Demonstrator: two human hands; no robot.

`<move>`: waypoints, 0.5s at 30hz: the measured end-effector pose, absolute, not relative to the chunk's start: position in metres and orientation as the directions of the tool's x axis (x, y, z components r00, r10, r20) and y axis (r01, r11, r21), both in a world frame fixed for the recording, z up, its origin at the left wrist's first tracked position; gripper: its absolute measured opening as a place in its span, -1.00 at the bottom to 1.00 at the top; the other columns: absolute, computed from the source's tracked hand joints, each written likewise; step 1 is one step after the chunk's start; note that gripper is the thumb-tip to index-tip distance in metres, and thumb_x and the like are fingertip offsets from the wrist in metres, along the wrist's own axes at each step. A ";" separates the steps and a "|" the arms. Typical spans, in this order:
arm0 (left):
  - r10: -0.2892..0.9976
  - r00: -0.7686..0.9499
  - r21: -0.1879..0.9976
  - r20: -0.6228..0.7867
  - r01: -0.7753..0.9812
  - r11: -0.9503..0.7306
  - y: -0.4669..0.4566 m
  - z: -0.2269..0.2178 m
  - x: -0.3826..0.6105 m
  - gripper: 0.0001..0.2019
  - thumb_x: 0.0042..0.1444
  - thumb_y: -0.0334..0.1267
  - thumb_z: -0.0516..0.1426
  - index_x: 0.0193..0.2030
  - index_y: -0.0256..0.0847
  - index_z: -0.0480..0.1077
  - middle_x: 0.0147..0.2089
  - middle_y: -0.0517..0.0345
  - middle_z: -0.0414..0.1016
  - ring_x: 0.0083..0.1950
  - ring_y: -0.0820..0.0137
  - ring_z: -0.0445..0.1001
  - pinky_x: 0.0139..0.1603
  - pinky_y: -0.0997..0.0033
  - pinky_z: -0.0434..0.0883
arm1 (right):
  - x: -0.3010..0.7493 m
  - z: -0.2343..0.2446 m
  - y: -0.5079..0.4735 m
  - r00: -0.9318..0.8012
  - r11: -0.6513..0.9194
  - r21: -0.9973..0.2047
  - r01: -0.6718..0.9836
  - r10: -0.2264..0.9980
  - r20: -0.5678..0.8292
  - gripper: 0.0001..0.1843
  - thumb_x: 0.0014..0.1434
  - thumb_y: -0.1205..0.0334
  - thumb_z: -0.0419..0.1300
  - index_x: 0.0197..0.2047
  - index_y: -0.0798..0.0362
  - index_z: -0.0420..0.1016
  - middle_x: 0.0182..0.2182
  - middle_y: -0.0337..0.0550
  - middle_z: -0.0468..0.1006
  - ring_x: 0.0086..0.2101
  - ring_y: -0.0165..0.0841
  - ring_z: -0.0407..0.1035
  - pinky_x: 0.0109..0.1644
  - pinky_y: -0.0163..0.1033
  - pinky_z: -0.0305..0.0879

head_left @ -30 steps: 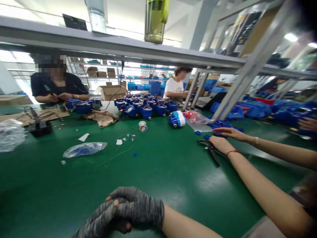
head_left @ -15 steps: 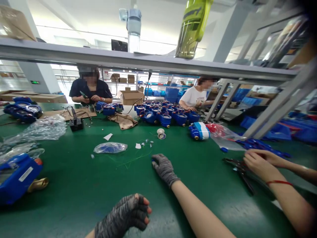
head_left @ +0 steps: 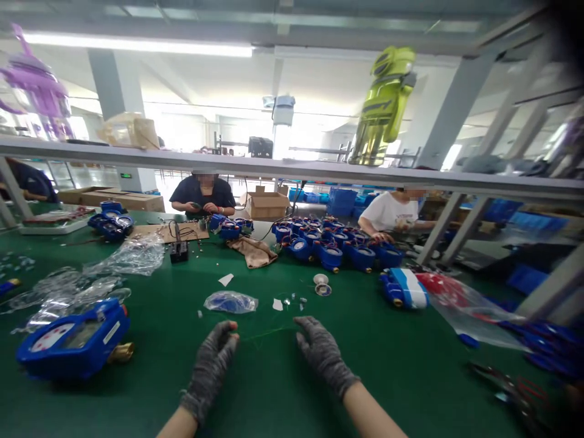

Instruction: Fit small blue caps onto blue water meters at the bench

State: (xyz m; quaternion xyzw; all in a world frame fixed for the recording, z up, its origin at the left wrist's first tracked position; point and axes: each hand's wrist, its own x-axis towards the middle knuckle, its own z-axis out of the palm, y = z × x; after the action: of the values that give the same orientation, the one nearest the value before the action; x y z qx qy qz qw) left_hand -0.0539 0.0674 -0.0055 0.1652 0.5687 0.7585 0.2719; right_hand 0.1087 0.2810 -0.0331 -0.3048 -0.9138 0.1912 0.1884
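Note:
My left hand, in a grey fingerless glove, is low over the green table, thumb and fingers a little apart. My right hand, gloved alike, lies palm down with its fingers stretched out. Thin green strands lie between the two hands; whether a fingertip touches them I cannot tell. Just beyond are a clear plastic bag with something blue inside, a white paper scrap and a small spool. A blue meter with a brass fitting stands left of my left hand.
Many blue meters stand at the back, near a brown cloth. Pliers lie at right, and a wrapped blue meter is beyond. A shelf with bottles crosses above. Two people sit opposite.
The view has tilted up and turned left. My left hand has moved forward, level with my right hand, and turned. The neighbour's hands at right have left the view; the pliers lie there.

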 end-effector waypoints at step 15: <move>0.559 -0.652 0.566 -0.513 -0.746 -0.351 0.075 -0.011 -0.074 -0.82 0.21 -0.28 0.11 -0.09 -0.30 0.37 -0.14 -0.10 0.53 -0.16 0.16 0.56 0.01 0.07 0.45 | -0.036 0.029 0.255 -0.825 0.808 -0.483 0.338 0.501 0.261 -0.67 0.25 0.14 0.00 -0.11 -0.02 0.57 -0.17 -0.11 0.58 -0.12 -0.31 0.39 0.03 -0.25 0.19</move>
State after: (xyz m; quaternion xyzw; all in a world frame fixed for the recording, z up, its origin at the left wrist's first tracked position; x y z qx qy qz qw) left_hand -0.0743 0.0752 -0.0106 -0.1154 0.4050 0.8136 0.4009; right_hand -0.0355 0.2551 0.0295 -0.2252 -0.9312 0.2131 0.1917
